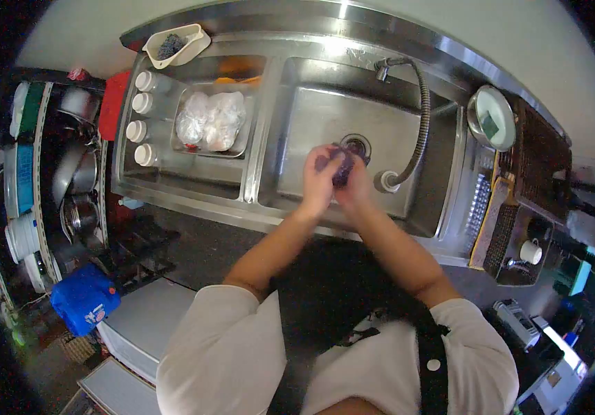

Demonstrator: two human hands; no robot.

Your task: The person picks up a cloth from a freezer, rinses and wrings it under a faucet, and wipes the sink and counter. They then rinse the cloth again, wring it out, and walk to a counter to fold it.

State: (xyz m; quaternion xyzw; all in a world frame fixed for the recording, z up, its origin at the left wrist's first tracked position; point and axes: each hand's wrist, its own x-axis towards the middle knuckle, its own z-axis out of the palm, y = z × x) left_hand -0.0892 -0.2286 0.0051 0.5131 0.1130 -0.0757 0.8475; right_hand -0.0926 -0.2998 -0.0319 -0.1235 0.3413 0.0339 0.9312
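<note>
Over the right basin of the steel sink, my left hand and my right hand are close together. Between them is a dark purple, crumpled-looking thing; its kind cannot be made out. The fingers of both hands are curled round it, and they partly hide it. Just beyond my hands lies the drain. To their right, a flexible hose tap bends down into the basin and ends in a white spray head.
The left basin holds a metal tray with plastic-wrapped bundles and several white-capped bottles. A cream container with a dark scrubber sits on the back-left rim. At right stand a metal bowl and a rack.
</note>
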